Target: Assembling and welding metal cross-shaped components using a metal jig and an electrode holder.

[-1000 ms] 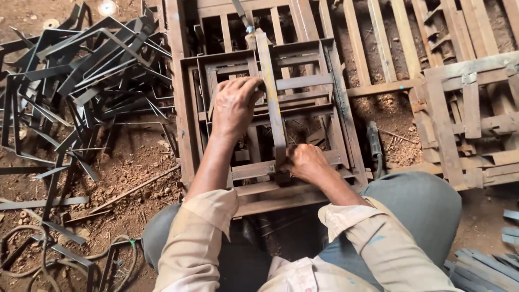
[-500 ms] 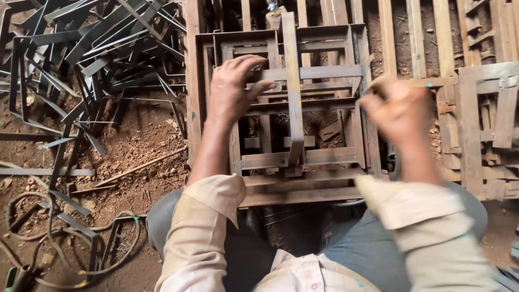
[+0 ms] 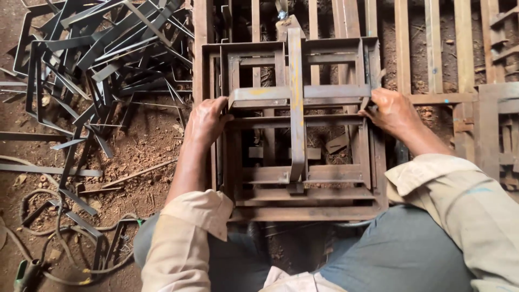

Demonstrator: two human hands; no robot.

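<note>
Both hands, left hand [image 3: 206, 121] and right hand [image 3: 393, 112], are pinching the metal frame [image 3: 296, 103] over the dirt floor [image 3: 146, 151], bent strips [image 3: 97, 48] lying beyond the left grip.

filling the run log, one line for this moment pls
left hand on crossbar left end | right hand on right end | metal frame stack beneath

right fingers [image 3: 373, 108] hidden behind frame [image 3: 297, 97]

A single head-worn camera looks steeply down from close above the seated person's lap. It faces the dirt floor [image 3: 146, 157] ahead. The knees fill the near edge, metal frames [image 3: 297, 124] the centre.
</note>
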